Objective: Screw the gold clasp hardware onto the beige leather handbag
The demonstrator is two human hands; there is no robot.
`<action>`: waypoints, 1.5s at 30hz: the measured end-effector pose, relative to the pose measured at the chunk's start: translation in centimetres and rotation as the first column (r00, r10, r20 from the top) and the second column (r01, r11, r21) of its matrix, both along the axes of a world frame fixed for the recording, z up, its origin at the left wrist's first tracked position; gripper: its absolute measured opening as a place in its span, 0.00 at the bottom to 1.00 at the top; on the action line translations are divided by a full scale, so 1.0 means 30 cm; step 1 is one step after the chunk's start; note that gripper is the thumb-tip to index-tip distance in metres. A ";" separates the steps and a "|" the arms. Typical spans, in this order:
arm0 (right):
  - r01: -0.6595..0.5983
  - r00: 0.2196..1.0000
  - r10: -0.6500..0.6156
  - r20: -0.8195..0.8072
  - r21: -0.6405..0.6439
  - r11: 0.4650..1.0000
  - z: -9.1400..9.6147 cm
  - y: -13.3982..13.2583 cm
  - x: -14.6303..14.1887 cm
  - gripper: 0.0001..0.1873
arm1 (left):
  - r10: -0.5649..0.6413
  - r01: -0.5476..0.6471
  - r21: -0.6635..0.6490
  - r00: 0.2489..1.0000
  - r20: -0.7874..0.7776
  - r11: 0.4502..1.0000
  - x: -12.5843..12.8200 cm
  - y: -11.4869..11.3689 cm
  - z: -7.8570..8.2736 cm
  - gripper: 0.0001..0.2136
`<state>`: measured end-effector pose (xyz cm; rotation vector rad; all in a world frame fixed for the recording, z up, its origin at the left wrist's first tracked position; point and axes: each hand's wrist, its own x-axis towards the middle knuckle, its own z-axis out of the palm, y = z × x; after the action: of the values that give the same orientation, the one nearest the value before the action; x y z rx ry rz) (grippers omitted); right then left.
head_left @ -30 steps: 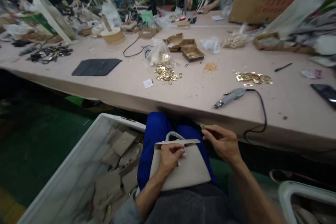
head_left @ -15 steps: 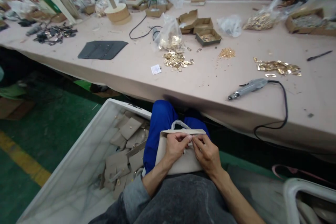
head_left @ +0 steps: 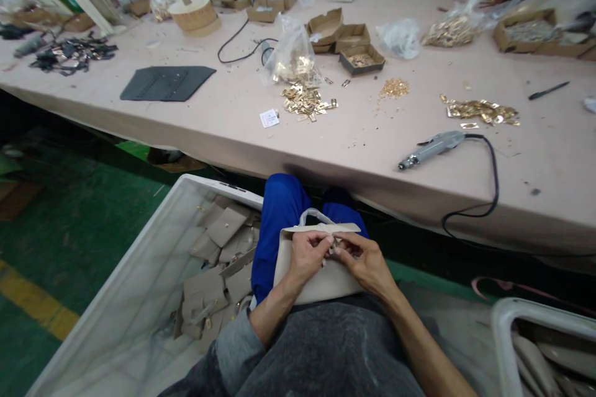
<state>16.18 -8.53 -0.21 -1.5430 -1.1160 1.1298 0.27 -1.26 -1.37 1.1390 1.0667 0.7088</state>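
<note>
Green floor [head_left: 116,189] beneath long table [head_left: 237,105]

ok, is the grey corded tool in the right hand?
No, the grey corded tool lies on the table, while the right hand is at the beige bag, beside the left hand.

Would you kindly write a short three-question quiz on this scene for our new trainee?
1. Which thing is on the person's lap: (a) a pen, (b) a handbag, (c) a cardboard box?
2. True or false: the grey power tool lies on the table while the left hand and right hand are at the handbag.
3. Fill the gap: in the picture, the dark sheet lies to the ____ of the clear plastic bag.

Key: 1. b; 2. true; 3. left.
</note>
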 end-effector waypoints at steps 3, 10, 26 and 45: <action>-0.039 0.999 0.039 0.001 -0.031 0.999 -0.012 0.011 0.007 0.21 | -0.014 0.015 -0.018 1.000 0.014 1.000 -0.003 -0.001 0.002 0.13; -0.024 0.996 0.020 -0.088 -0.041 0.999 -0.028 0.031 0.034 0.15 | 0.056 -0.051 -0.082 0.997 0.059 0.995 -0.004 -0.014 0.022 0.11; 0.061 0.992 -0.066 -0.103 -0.053 0.997 -0.020 0.040 0.037 0.16 | 0.056 -0.055 -0.103 0.998 0.008 0.993 -0.002 -0.019 0.023 0.08; 0.032 0.987 -0.045 -0.151 -0.085 0.996 0.003 0.059 -0.025 0.20 | 0.003 -0.001 -0.074 1.000 0.021 0.997 -0.029 -0.023 0.010 0.09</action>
<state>15.43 -6.77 -0.14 -1.5066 -0.9432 1.2598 -0.60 -1.96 -1.08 1.0646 1.0680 0.6761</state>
